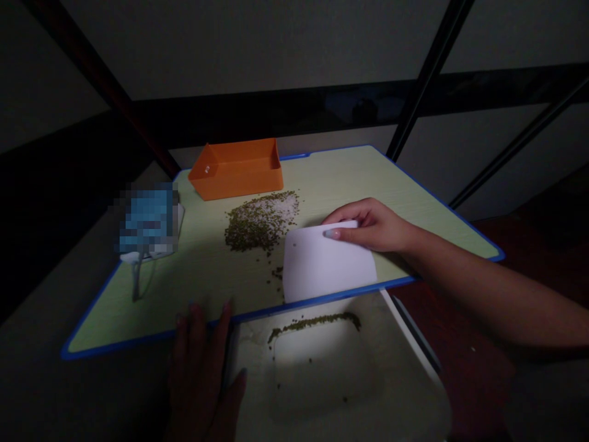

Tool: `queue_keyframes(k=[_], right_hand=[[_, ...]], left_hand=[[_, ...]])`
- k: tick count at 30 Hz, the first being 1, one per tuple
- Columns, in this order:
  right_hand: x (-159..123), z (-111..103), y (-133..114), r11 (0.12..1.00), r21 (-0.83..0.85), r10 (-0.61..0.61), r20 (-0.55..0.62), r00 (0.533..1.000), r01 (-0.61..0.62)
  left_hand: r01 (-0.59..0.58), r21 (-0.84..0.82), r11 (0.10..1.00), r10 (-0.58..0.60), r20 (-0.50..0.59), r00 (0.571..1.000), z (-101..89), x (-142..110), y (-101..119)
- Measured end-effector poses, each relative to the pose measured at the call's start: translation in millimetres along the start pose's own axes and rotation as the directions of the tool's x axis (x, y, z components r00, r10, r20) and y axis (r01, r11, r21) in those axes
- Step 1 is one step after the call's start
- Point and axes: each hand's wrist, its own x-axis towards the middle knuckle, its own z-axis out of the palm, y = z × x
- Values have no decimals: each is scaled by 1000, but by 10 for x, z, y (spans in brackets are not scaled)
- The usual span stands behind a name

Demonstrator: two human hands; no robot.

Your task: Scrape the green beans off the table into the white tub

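My right hand (pixel 372 227) pinches the upper edge of a flat white scraper (pixel 329 264), with the thumb on its near face and the fingers behind. The scraper's lower edge is at the table's front edge. To its left lies a pile of small green beans (pixel 255 227) mixed with white grains. Below the table edge is a white tub (pixel 414 393) with a row of green beans along its far inner side and a few strays on its bottom. In shadow, my left hand (pixel 200 374) grips the tub's left rim, thumb over it and fingers stretched toward the table edge.
The pale green table (pixel 368 178) has a blue rim. An orange open-fronted tray (pixel 243 181) stands at its back left. A blurred-out blue object (pixel 147 218) lies on the left edge with a light cord or strap. Behind is a panelled wall or cabinet.
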Motion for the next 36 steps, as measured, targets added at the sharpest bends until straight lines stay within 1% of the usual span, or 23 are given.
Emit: queue_keyframes(k=[3, 6, 8, 10, 12, 15, 17, 22, 25, 30, 33, 36], right_hand=[[-4, 3, 13, 1000, 3, 18, -56, 998, -18], [-1, 17, 36, 999, -30, 10, -105, 994, -13], [3, 31, 49, 999, -47, 0, -123, 992, -6], [10, 48, 55, 998, -60, -15, -132, 991, 7], [21, 67, 56, 997, -73, -45, -136, 990, 35], [46, 97, 58, 992, -85, -102, -127, 987, 91], [61, 112, 65, 990, -84, -118, -107, 987, 109], [75, 127, 85, 991, -78, -109, -44, 993, 105], [67, 130, 79, 993, -83, -89, -28, 996, 86], [53, 126, 66, 997, -54, -61, -24, 998, 59], [46, 121, 59, 997, -27, -67, -21, 998, 67], [29, 112, 36, 998, -16, -68, -47, 997, 67]], left_hand=[[-53, -2, 999, 53, -53, 997, 33, -14, -31], [-63, -16, 998, 63, -42, 997, 35, -11, -24], [-20, -43, 999, 18, -41, 999, 19, -1, 0], [49, -69, 996, -52, -39, 998, -3, 14, 30], [87, -92, 992, -89, -19, 996, -22, 30, 54], [98, -103, 990, -98, 13, 995, -35, 48, 71], [99, -102, 990, -98, 14, 995, -38, 51, 72], [117, -95, 989, -115, 24, 993, -34, 40, 64], [125, -85, 988, -125, 2, 992, -32, 33, 67], [111, -98, 989, -110, 17, 994, -22, 46, 52], [117, -97, 988, -114, 33, 993, -5, 47, 22], [90, -98, 991, -90, 7, 996, 6, 33, 16]])
